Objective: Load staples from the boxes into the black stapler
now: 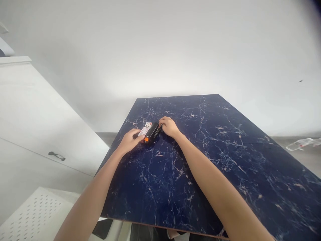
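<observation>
On the dark blue marbled table, a small white box with red print lies at my left hand, whose thumb and fingers close around its near end. Right beside the box is a black case with an orange patch on its near end. A slim, shiny black item lies along the case's right side; its kind is too small to make out. My right hand has its curled fingertips at the upper end of this slim item, partly hiding it.
A white wall rises behind the table's far edge. To the left stands a white cabinet with a dark handle. Below it is a white perforated seat. A clear plastic bottle lies beyond the table's right edge.
</observation>
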`<state>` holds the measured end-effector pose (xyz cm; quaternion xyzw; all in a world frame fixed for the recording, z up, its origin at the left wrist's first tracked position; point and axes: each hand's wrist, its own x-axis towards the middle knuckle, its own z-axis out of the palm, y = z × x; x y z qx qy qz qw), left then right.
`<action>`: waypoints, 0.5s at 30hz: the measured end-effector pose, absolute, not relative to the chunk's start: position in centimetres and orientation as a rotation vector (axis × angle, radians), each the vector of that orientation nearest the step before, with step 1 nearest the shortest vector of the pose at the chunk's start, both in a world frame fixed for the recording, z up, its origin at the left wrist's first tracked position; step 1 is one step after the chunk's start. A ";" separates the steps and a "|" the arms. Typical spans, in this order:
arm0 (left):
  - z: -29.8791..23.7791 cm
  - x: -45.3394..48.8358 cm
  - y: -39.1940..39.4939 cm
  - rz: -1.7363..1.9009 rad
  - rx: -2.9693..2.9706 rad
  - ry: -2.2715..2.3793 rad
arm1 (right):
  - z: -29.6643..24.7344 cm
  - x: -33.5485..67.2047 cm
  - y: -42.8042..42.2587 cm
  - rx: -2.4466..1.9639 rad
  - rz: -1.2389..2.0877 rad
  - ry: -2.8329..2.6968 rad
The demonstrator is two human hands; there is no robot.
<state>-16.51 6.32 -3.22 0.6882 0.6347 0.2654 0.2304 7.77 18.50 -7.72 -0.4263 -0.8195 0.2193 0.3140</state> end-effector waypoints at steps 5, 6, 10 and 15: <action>-3.1 -16.4 6.2 0.731 1.849 1.791 | -7.7 7.8 18.1 -1.074 0.474 -2.230; -3.0 -16.3 6.2 0.740 1.823 1.797 | -7.7 7.8 18.0 -1.076 0.453 -2.234; -2.7 -15.8 6.0 0.727 1.824 1.850 | -7.4 7.9 17.7 -1.081 0.393 -2.242; -2.2 -14.9 5.6 0.645 2.026 2.004 | -7.4 7.8 17.5 -1.134 0.359 -2.153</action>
